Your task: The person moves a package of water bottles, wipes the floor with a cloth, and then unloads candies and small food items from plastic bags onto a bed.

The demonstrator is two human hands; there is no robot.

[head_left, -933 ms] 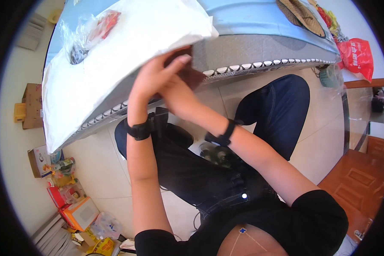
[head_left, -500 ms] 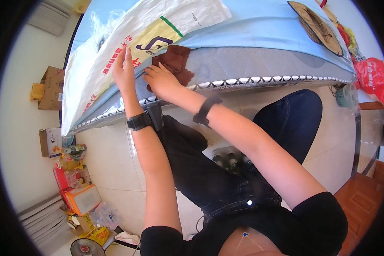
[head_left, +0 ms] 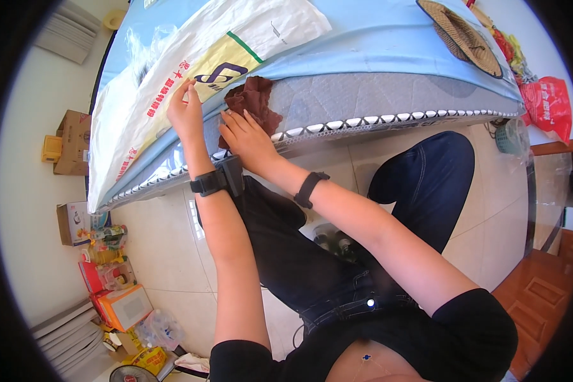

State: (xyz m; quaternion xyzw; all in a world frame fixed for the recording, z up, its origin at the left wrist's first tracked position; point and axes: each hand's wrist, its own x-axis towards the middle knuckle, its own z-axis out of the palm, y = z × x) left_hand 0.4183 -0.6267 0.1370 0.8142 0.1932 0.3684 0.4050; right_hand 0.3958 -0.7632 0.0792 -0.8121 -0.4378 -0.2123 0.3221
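A crumpled brown cloth (head_left: 251, 97) lies on the grey side of a mattress (head_left: 363, 95). My right hand (head_left: 248, 140) rests over its near edge, fingers spread and lying on the fabric. To the left, my left hand (head_left: 186, 118) is raised above the edge of a large white woven sack (head_left: 286, 22). Its fingers are bent and their tips drawn together in a pinch; anything between them is too small to make out. A black strap with a box (head_left: 210, 183) sits on my left wrist, and a black band (head_left: 310, 189) on my right.
A blue sheet (head_left: 375, 38) covers the mattress top, with a straw hat (head_left: 461, 38) at the far right. Beyond the mattress's right end lies a red plastic bag (head_left: 547, 108). Cardboard boxes (head_left: 73, 143) and bottles line the left wall. Bottles (head_left: 334, 242) stand between my legs.
My left hand's fingers have bent together from a straighter pose. My right hand has shifted slightly down, its fingers more spread over the brown cloth. The whole view has shifted a little.
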